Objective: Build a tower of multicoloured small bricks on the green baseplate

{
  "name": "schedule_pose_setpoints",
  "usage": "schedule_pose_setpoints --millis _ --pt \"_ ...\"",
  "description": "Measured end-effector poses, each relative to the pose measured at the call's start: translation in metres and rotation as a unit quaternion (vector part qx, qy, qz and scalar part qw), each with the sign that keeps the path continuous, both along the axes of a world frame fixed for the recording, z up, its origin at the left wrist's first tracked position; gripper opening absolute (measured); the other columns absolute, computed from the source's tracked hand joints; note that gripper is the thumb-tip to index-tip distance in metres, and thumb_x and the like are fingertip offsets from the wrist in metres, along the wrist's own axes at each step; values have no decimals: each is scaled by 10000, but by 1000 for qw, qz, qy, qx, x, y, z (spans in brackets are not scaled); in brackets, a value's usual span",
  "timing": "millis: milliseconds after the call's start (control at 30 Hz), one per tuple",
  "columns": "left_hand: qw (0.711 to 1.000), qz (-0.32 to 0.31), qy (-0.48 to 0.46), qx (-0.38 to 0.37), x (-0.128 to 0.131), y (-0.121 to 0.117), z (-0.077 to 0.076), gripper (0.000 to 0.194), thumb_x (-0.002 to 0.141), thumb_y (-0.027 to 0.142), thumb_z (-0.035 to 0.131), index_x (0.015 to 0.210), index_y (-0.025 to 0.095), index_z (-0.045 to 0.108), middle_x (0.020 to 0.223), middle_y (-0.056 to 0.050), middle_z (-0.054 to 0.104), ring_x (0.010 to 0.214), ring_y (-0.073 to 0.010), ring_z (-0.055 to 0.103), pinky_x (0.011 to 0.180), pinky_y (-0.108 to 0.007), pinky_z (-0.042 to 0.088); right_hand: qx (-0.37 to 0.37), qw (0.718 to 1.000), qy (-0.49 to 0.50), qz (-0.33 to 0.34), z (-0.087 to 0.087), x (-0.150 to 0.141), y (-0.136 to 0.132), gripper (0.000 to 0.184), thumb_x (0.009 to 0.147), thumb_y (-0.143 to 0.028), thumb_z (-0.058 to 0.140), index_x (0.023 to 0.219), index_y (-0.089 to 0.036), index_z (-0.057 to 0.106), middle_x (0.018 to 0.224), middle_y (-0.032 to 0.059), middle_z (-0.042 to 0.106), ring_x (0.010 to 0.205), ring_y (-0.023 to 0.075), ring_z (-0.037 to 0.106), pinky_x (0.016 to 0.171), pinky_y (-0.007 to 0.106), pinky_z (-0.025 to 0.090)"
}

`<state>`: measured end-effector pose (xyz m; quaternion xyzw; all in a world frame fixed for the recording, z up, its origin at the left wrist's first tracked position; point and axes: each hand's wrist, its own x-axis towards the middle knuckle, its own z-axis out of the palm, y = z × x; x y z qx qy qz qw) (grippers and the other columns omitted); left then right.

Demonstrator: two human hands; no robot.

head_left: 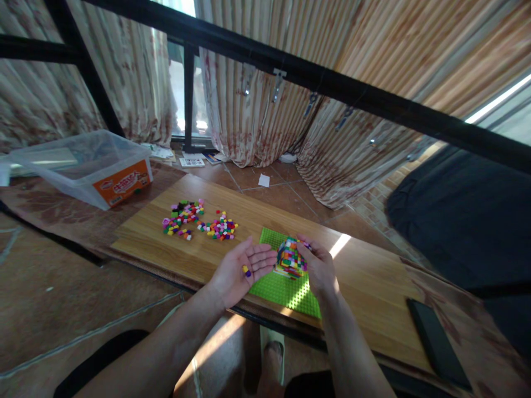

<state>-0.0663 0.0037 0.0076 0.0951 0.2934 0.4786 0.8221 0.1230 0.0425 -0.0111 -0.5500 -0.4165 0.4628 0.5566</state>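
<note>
My left hand [244, 271] lies palm up with its fingers stretched out. On its palm rest small toy bricks [246, 271], yellow and dark purple. Its fingertips are close to the left side of a multicoloured brick structure [290, 258], which stands on a green studded baseplate [269, 288]. My right hand [319, 262] is at the structure's upper right, thumb and fingers bent together against it. Small pink and purple pieces show by those fingertips; what exactly they pinch is partly hidden.
Loose bricks lie in two piles, a left pile [182, 216] and a right pile [222, 226], on the wooden board [352, 282]. A clear plastic bin [83, 171] stands at the left. At the right lies a dark flat object [437, 342]. A black metal bar [290, 63] crosses beyond the board.
</note>
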Motion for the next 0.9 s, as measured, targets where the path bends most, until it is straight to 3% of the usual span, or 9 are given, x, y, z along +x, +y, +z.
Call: schedule_pose_setpoints --millis 633,900 --pt "1000 1 4 -20 4 -1 1 361 903 343 429 890 68 662 934 -167 700 892 -195 666 874 -315 503 24 999 -32 0 1 -1 1 366 614 -403 745 904 -184 705 779 24 721 650 148 640 584 275 516" --pt "1000 2 7 -20 1 1 3 369 903 353 430 903 69 664 937 -167 700 895 -201 667 862 -321 512 13 1000 4 21 1 4 2 345 594 -401 766 878 -210 717 757 10 719 685 160 653 633 298 532"
